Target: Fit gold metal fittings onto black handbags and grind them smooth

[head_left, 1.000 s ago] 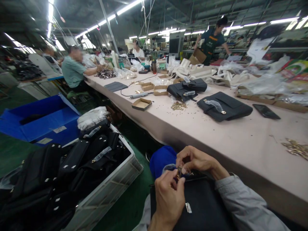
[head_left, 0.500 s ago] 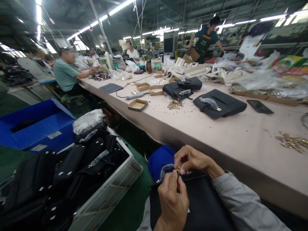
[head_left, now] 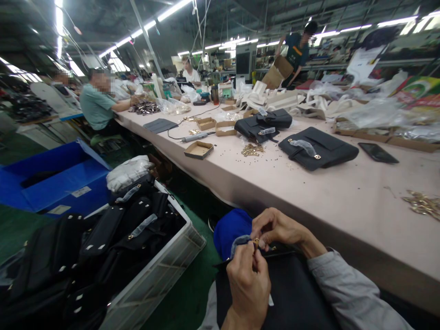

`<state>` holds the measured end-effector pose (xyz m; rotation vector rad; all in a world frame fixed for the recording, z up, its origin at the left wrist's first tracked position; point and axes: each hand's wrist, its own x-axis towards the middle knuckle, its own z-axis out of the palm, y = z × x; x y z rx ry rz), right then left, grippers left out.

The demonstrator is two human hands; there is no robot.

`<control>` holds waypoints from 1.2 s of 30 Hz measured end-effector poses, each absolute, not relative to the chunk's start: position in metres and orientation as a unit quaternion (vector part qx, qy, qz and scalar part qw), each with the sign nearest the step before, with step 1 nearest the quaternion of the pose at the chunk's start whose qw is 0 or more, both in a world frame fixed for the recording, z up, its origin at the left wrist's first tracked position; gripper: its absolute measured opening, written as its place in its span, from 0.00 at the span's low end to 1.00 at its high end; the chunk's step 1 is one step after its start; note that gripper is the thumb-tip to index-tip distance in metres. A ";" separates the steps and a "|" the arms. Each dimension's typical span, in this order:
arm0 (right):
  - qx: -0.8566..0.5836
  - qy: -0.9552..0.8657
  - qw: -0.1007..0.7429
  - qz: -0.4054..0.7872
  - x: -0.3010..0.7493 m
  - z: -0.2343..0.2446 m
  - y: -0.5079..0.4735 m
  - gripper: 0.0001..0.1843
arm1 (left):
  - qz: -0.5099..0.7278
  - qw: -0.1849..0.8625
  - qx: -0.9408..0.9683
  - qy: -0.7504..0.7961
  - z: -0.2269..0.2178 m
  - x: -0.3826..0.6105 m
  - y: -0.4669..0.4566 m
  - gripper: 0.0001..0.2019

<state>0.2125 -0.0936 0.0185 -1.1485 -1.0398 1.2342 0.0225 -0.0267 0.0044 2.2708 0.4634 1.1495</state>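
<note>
A black bag point(head_left: 295, 288) lies on my lap, its plastic-wrapped handle point(head_left: 238, 242) at the far edge. Just above that edge, both hands meet at a small gold-coloured metal fitting point(head_left: 255, 243). My left hand point(head_left: 248, 284) comes from below, with thumb and fingertips closed on the fitting. From the right, my right hand point(head_left: 280, 231) pinches the same piece between thumb and fingers. My fingers partly cover the fitting, so its exact kind is unclear. A small white tab point(head_left: 271, 300) shows beside my left hand.
To the left, a pale crate point(head_left: 161, 270) holds several black bags. A blue bin point(head_left: 58, 183) stands behind it. On the long table point(head_left: 330, 201) are black bags point(head_left: 318, 149), gold fittings point(head_left: 252, 150), small cardboard boxes point(head_left: 198, 150) and a phone point(head_left: 378, 152). Other people work farther back.
My hands keep their pinch on the gold fitting, nearly unmoved. The view has shifted slightly. In the background, the standing person has leaned and a cardboard box there is raised and tilted.
</note>
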 end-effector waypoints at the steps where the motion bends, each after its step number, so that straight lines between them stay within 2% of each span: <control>1: -0.491 -0.442 0.546 0.515 0.212 0.021 -0.094 0.15 | 0.426 0.273 0.845 0.174 0.005 0.023 -0.026 0.08; 6: -0.500 -0.458 0.526 0.513 0.210 0.031 -0.093 0.16 | 0.415 0.288 0.843 0.183 0.005 0.024 -0.024 0.09; 14: -0.494 -0.442 0.564 0.492 0.205 0.025 -0.091 0.16 | 0.435 0.276 0.837 0.186 0.001 0.025 -0.026 0.08; 21: -0.633 -0.426 0.523 0.380 0.180 0.044 -0.092 0.14 | 0.444 0.270 0.831 0.198 -0.002 0.028 -0.027 0.10; 24: -0.663 -0.415 0.516 0.348 0.177 0.045 -0.094 0.14 | 0.414 0.373 0.803 0.210 0.001 0.026 -0.023 0.11; 27: -0.658 -0.407 0.531 0.345 0.181 0.041 -0.096 0.15 | 0.261 0.592 0.714 0.268 0.006 0.020 -0.013 0.15; 29: -0.654 -0.401 0.541 0.345 0.184 0.039 -0.097 0.16 | 0.174 0.690 0.639 0.292 0.009 0.017 -0.006 0.18; 31: -0.652 -0.404 0.543 0.342 0.187 0.037 -0.097 0.15 | 0.151 0.733 0.595 0.294 0.009 0.016 0.000 0.19; 36: -0.631 -0.417 0.558 0.342 0.187 0.034 -0.097 0.16 | 0.163 0.763 0.552 0.293 0.004 0.020 0.004 0.19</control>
